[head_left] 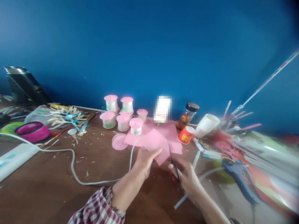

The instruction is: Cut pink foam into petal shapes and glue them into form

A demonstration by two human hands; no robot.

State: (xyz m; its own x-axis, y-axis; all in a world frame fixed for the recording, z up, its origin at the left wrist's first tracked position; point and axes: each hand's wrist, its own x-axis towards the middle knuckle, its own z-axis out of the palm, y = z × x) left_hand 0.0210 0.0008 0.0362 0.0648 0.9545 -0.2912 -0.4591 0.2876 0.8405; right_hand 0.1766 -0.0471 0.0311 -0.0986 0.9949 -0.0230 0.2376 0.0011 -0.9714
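My left hand (145, 159) pinches a sheet of pink paper (156, 143) at its near edge, just above the brown table (42, 183). My right hand (185, 177) is closed round a thin dark tool, probably scissors (173, 161), whose tip points up at the pink paper. More pink sheets lie flat behind it, with a pink paper disc (119, 142) to their left. Several small white cups capped with pink discs (121, 113) stand in a cluster behind the sheets.
A red paper cup (186, 134), a white cup (206, 125) on its side and a dark-lidded jar (187, 116) stand to the right. A blue glue gun (240, 177) and markers lie at right. A white cable (72, 161), a power strip (14, 157) and a pink bowl (32, 130) occupy the left.
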